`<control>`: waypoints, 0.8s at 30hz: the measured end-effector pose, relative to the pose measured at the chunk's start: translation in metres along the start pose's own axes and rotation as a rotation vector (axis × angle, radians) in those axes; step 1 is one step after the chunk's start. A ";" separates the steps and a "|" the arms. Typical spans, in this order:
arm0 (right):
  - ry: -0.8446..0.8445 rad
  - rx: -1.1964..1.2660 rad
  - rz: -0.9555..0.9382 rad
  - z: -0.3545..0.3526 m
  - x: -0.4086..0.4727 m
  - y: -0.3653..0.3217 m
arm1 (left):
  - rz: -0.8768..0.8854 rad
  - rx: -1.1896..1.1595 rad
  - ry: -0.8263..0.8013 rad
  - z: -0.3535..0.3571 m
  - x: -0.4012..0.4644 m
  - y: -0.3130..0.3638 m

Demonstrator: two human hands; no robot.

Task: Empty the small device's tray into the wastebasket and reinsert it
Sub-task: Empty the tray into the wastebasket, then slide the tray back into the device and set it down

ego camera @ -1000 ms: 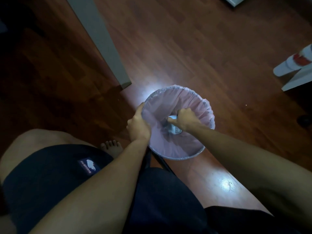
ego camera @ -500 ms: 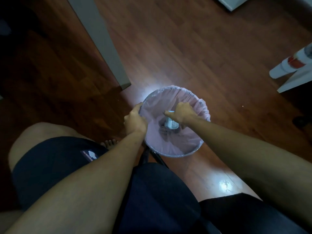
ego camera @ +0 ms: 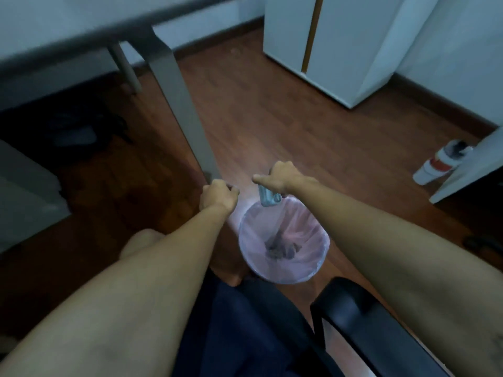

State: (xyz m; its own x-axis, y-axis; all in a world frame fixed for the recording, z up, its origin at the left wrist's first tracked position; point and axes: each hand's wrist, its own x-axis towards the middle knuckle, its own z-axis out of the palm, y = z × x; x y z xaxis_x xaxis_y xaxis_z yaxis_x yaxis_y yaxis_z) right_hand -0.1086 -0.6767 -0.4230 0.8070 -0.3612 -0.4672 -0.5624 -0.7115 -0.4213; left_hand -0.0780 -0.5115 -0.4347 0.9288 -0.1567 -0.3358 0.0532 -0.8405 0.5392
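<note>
The wooden floor (ego camera: 272, 126) fills most of the view, with the grey leg (ego camera: 177, 104) of a bench rising at the upper left and a white cabinet (ego camera: 340, 50) at the back. On the floor between the person's legs stands the wastebasket (ego camera: 321, 257), lined with a pale pink bag; a small dark clump of debris (ego camera: 280, 247) lies at its bottom, so the emptying step looks done or close to done. The right hand (ego camera: 283, 178) is above the far rim of the wastebasket, closed around the tray (ego camera: 268, 197), with the forefinger pointing out to the left. The left hand (ego camera: 217, 197) is just beside the near-left rim, curled into a loose fist; it seems to hold nothing, though the palm is hidden. What is left, by my reading, is to carry the tray to the device and slide it in; the device itself is not in view. The tray is a small, pale grey-blue piece with rounded corners, hanging below the fingers; blur hides whether anything clings inside it.
</note>
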 end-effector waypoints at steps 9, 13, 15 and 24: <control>0.228 0.126 -0.173 -0.110 -0.081 -0.128 | 0.175 -0.082 0.288 -0.166 -0.038 0.055; 0.296 0.123 -0.292 -0.139 -0.120 -0.186 | 0.245 -0.071 0.372 -0.239 -0.063 0.062; 0.308 0.098 -0.349 -0.144 -0.137 -0.215 | 0.257 -0.059 0.390 -0.274 -0.074 0.057; 0.262 0.107 -0.574 -0.138 -0.185 -0.357 | 0.168 -0.142 0.641 -0.415 -0.121 -0.013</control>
State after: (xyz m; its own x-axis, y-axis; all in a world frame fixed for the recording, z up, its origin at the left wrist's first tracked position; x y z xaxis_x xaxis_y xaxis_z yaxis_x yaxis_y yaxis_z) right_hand -0.0324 -0.4387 -0.0787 0.9948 -0.0852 0.0555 -0.0314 -0.7762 -0.6297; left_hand -0.0387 -0.2664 -0.0803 0.9602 0.0961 0.2624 -0.1042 -0.7482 0.6552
